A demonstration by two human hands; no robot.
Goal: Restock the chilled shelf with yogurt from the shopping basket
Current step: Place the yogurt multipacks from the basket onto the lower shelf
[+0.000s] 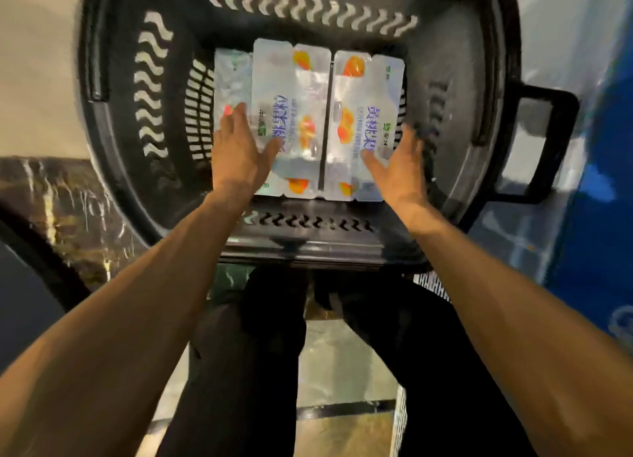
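Observation:
A black shopping basket (113, 121) stands on the floor in front of me. Flat on its bottom lie yogurt multipacks with silvery foil lids, blue print and orange fruit pictures: a left pack (291, 90), a right pack (366, 93) and a third pack (230, 76) partly showing at the far left. My left hand (236, 148) is inside the basket with its fingers straight, over the left pack's near left edge. My right hand (399, 163) is at the right pack's near right edge, fingers spread and blurred. Neither hand holds anything.
The basket's black handle (544, 148) sticks out on the right, beside a blue surface (603, 216). My legs in dark trousers (260, 354) are below the basket over a glossy floor. Dark marbled flooring (61, 203) lies on the left.

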